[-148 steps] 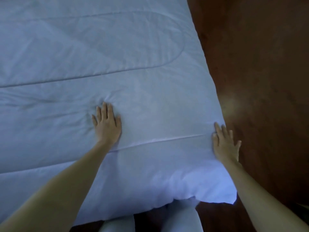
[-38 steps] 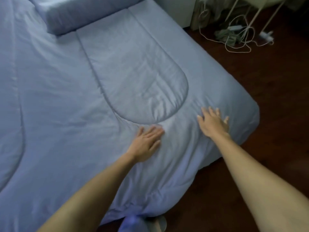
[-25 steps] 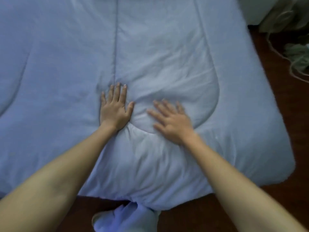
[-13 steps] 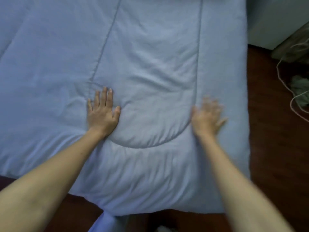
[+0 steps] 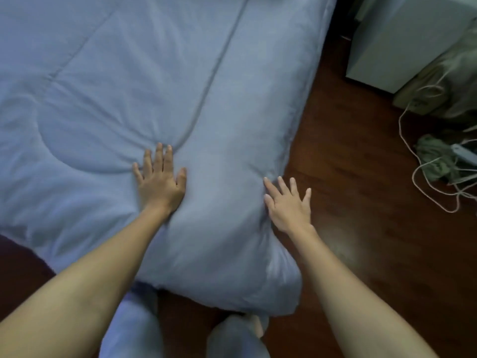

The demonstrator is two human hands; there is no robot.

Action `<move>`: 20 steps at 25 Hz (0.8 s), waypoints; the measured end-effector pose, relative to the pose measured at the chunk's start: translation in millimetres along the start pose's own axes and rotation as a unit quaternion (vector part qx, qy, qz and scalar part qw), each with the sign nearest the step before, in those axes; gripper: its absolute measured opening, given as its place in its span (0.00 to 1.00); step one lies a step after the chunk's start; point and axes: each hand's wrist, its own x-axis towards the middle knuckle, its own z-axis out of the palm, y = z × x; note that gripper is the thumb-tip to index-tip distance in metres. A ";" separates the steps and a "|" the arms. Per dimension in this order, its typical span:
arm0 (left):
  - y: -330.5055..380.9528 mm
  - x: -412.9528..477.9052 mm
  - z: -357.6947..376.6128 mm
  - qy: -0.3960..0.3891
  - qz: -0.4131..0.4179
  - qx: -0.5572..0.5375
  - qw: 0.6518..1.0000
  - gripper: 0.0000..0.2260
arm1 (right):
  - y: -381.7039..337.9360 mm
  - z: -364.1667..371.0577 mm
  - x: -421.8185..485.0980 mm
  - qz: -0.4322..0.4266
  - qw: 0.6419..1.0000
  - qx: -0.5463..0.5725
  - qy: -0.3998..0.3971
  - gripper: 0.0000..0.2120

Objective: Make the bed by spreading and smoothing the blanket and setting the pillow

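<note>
A pale blue quilted blanket (image 5: 144, 81) covers the bed and fills most of the view; its near right corner hangs over the bed's edge. My left hand (image 5: 160, 180) lies flat on it, fingers spread, beside a curved stitched seam. My right hand (image 5: 287, 204) is open with fingers apart at the blanket's right edge, pressing against its side. Shallow creases fan out around the left hand. No pillow is in view.
Dark wooden floor (image 5: 361, 228) runs along the bed's right side and near end. A white cabinet (image 5: 402, 40) stands at the upper right, with loose white cables (image 5: 433, 182) and a green cloth bundle (image 5: 433, 158) on the floor. My legs in light trousers (image 5: 134, 329) stand at the bed's foot.
My view has shifted toward the bed's right corner. My right hand slid outward from the top of the blanket to its right edge. My left hand stays flat, now right of the curved seam.
</note>
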 end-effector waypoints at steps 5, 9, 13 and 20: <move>83.8 -45.9 8.4 -0.072 0.019 -0.017 0.997 0.31 | 44.3 -35.7 -34.4 -0.039 0.998 -0.009 -0.045 0.23; 79.5 -42.7 1.8 0.007 -0.057 -0.074 0.996 0.30 | 48.7 -84.2 -9.3 -0.100 0.994 -0.041 -0.012 0.23; 62.4 -29.2 11.0 0.001 -0.200 -0.042 0.979 0.27 | 37.9 -116.0 28.5 -0.147 0.989 -0.009 0.011 0.22; 69.3 -5.1 23.8 0.098 -0.247 -0.004 0.964 0.31 | -1.5 -126.5 129.9 -0.278 0.959 -0.047 -0.027 0.23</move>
